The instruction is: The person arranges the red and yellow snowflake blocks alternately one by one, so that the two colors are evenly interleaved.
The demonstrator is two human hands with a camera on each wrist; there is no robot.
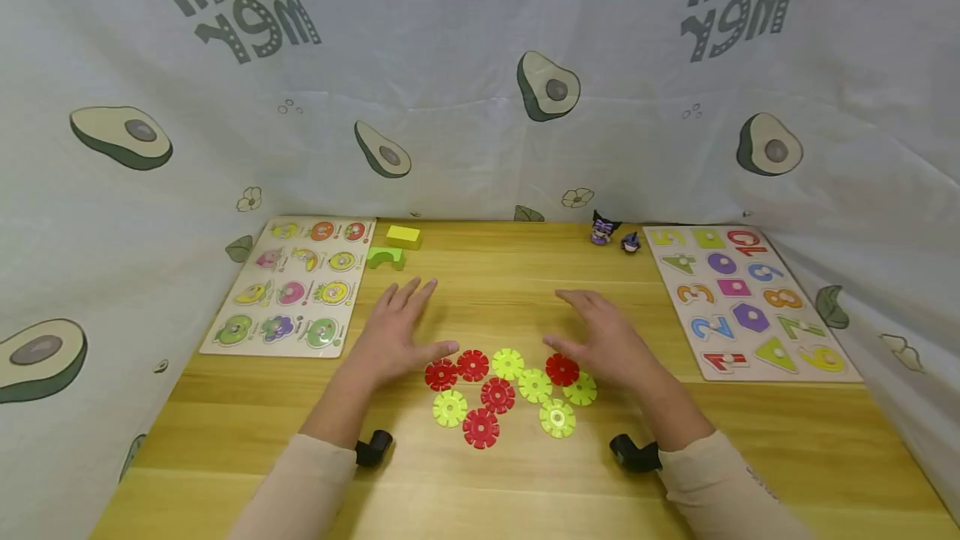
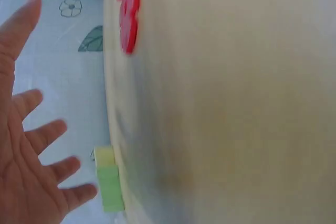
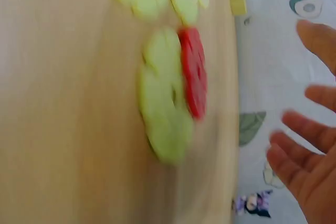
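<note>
Several red and yellow-green notched plastic discs lie flat on the wooden table between my hands; one red disc (image 1: 481, 428) is nearest me and a yellow-green disc (image 1: 557, 418) lies to its right. My left hand (image 1: 390, 336) hovers left of the group, fingers spread and holding nothing. On the other side my right hand (image 1: 611, 344) is held the same way, its thumb close over a red disc (image 1: 562, 369). In the right wrist view, a yellow-green disc (image 3: 165, 98) overlaps the red one beside it. Both palms face inward.
A fruit puzzle board (image 1: 288, 286) lies at the left, a number puzzle board (image 1: 750, 302) at the right. Yellow (image 1: 403, 237) and green (image 1: 386, 257) blocks sit at the back left. Two small figurines, one purple (image 1: 602, 229), stand by the back curtain (image 1: 450, 65).
</note>
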